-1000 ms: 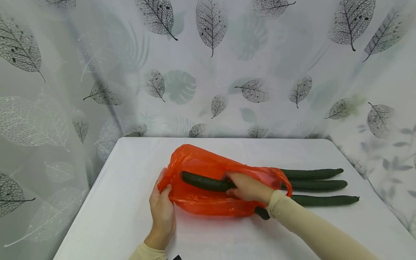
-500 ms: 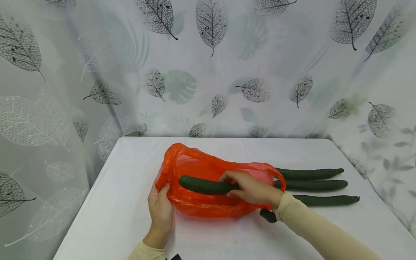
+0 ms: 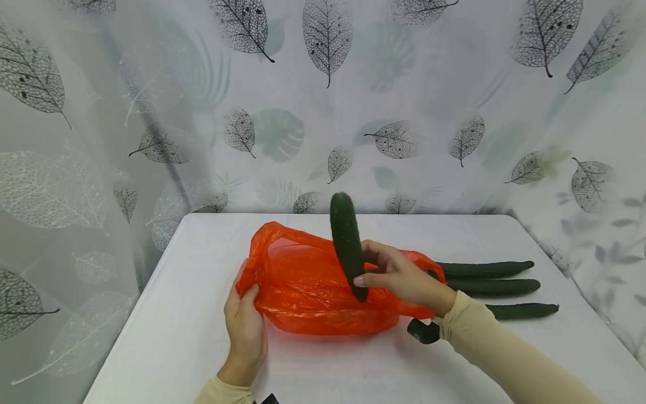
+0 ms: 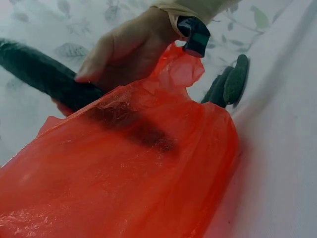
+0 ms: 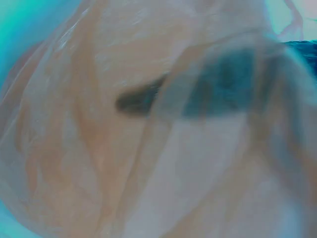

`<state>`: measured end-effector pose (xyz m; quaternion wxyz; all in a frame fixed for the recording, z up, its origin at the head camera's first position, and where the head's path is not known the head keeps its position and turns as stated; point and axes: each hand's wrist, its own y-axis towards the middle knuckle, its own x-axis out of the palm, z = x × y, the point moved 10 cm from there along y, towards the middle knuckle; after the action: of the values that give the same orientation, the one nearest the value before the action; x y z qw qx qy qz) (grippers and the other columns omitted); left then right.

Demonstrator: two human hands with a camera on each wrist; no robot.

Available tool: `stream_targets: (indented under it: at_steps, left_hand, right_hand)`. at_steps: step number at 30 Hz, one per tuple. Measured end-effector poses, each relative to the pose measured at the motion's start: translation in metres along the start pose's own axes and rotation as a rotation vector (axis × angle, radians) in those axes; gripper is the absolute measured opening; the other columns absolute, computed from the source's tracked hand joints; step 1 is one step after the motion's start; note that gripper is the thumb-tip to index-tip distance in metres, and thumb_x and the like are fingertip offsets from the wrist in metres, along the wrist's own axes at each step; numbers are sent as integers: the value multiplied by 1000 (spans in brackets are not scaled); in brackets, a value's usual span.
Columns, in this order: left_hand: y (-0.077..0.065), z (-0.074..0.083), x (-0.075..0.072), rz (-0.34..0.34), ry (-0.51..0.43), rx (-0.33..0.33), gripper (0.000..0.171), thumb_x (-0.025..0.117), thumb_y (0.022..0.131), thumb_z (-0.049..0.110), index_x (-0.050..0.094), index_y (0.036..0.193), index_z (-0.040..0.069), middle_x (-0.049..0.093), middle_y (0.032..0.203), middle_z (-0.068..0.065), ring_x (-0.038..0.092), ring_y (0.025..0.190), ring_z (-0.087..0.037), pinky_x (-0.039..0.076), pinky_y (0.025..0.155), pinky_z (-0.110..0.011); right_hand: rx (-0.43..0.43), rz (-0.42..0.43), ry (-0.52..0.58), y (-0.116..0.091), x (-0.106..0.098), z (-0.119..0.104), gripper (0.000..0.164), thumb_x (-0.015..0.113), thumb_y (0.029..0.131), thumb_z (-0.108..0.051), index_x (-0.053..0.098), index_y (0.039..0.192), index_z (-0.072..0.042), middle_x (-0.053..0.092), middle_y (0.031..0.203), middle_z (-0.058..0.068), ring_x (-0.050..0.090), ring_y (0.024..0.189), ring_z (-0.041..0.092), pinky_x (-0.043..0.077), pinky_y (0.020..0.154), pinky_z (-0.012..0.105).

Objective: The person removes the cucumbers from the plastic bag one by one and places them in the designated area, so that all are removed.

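Observation:
My right hand (image 3: 404, 276) holds a dark green cucumber (image 3: 345, 238), thumb in front near its lower end. The cucumber stands steeply tilted, its rounded top above the far table edge in the head view. Behind and below it lies a thin orange-red plastic bag (image 3: 308, 286), its mouth spread. At the bag's left end my left hand (image 3: 244, 331) grips the gathered plastic, the fingers partly hidden behind it. In the left wrist view, the cucumber's lower end shows dimly through the bag (image 4: 124, 183). The right wrist view is mostly covered by plastic, with a cucumber (image 5: 218, 89) behind it.
Three more cucumbers (image 3: 489, 287) lie side by side on the white table (image 3: 151, 331), right of the bag and partly behind it and the right arm. A small black device (image 3: 423, 331) sits at the right wrist. Leaf-patterned curtains (image 3: 282, 84) surround the table.
My right hand has drawn the cucumber up from the bag's opening and turned it from nearly level to steeply upright. The left hand keeps its grip, shifting slightly left.

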<state>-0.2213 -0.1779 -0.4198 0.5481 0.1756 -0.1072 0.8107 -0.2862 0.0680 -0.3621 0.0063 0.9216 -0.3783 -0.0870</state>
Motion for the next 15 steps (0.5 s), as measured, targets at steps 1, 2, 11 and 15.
stream_targets:
  at_steps: [1, 2, 11, 15]
  left_hand:
    - [0, 0, -1, 1, -1, -1, 55, 30, 106, 2, 25, 160, 9, 34, 158, 3, 35, 143, -16, 34, 114, -30]
    - [0, 0, -1, 1, -4, -1, 55, 30, 106, 2, 25, 160, 9, 34, 158, 3, 35, 143, -16, 34, 114, -30]
    - [-2, 0, -6, 0, 4, 1, 54, 30, 107, 3, 24, 160, 10, 33, 158, 3, 34, 143, -18, 35, 114, -31]
    - [-2, 0, -7, 4, 11, 0, 54, 30, 107, 3, 24, 160, 10, 33, 158, 3, 35, 143, -18, 35, 114, -31]
  right_hand:
    - [-6, 15, 19, -1, -3, -3, 48, 67, 95, -4, 52, 141, -6, 58, 135, 16, 53, 126, 33, 51, 100, 45]
    - [-8, 32, 37, -2, -6, -5, 50, 66, 96, -3, 50, 143, -6, 58, 136, 16, 53, 127, 33, 50, 101, 45]
    - [-95, 156, 223, -10, -34, -24, 40, 53, 100, 1, 49, 140, -4, 57, 132, 17, 55, 125, 34, 48, 104, 45]
    - [-144, 172, 315, -15, -45, -37, 36, 47, 102, 1, 51, 137, -5, 56, 131, 16, 57, 121, 32, 49, 103, 47]
